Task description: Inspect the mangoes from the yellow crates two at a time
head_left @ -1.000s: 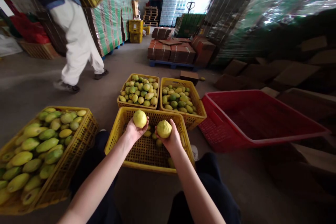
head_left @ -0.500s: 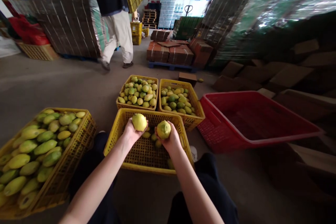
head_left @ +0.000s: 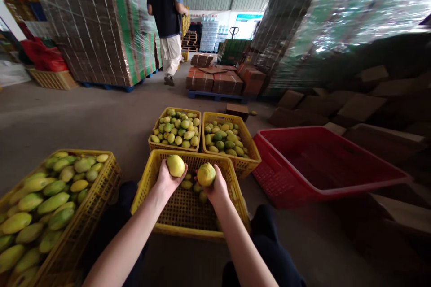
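My left hand (head_left: pixel 167 178) holds a smooth yellow-green lemon (head_left: pixel 175 166) in its upturned palm. My right hand (head_left: pixel 217 184) has its fingers around a second lemon (head_left: pixel 206 174), which looks bumpier. Both hands are above a yellow plastic crate (head_left: pixel 168 229) between my legs. A few lemons (head_left: pixel 186 184) lie on its perforated floor, partly hidden by my right hand. Just behind it stand two fuller crates of yellow and green lemons, the left one (head_left: pixel 177 130) and the right one (head_left: pixel 226 139).
To my left is another heaped crate of lemons (head_left: pixel 55 197). A red plastic bin (head_left: pixel 279 179) sits on the right beside flattened cardboard (head_left: pixel 357 103). Bundled cardboard (head_left: pixel 215 80) rests on a blue pallet. A co-worker (head_left: pixel 164 9) walks away between wrapped stacks, carrying a yellow crate.
The co-worker has walked farther away. The view has tilted up a little. Both hands still hold their lemons, and the right one's lemon appears slightly turned.
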`<state>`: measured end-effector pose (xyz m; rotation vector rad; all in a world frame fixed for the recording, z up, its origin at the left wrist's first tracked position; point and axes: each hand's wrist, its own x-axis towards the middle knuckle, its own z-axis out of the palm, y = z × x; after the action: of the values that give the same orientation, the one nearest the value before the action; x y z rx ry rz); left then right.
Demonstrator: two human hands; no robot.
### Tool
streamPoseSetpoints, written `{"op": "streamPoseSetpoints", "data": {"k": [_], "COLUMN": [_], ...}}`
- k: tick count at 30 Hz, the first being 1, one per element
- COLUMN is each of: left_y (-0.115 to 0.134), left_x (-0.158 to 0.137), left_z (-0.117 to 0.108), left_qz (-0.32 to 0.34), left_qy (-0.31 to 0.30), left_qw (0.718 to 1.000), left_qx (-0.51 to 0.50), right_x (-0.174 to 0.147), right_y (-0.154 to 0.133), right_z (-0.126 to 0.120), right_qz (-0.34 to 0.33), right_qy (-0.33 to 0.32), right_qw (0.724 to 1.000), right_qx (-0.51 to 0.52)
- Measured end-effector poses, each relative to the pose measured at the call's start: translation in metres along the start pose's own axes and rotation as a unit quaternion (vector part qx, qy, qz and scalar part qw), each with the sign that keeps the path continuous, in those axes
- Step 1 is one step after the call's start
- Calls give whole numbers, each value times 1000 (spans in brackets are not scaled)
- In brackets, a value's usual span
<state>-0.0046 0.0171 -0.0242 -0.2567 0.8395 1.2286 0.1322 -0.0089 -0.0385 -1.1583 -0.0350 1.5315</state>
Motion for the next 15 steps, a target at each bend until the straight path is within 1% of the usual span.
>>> {"op": "streamPoseSetpoints", "data": {"k": [2, 4, 8, 11, 15], "left_y": [-1, -2, -3, -2, 1], "left_x": [3, 7, 8, 5, -1], "left_z": [-4, -7, -10, -10, -10], "left_qz": [11, -5, -42, -33, -3], "left_qy": [16, 21, -1, -22, -33], "left_qw": [1000, 1000, 999, 999, 999], "left_qx": [-6, -1, 2, -11, -20], "right_x": [-2, -3, -3, 0, 4], "right_y": [2, 4, 6, 7, 10], "right_z": [4, 7, 8, 3, -7], "right_qz": [-3, -7, -7, 6, -29], "right_qy": [-5, -3, 4, -18, -28], "right_qw": [1000, 1000, 1000, 1000, 998], "right_qx": [4, 7, -2, -25, -40]}}
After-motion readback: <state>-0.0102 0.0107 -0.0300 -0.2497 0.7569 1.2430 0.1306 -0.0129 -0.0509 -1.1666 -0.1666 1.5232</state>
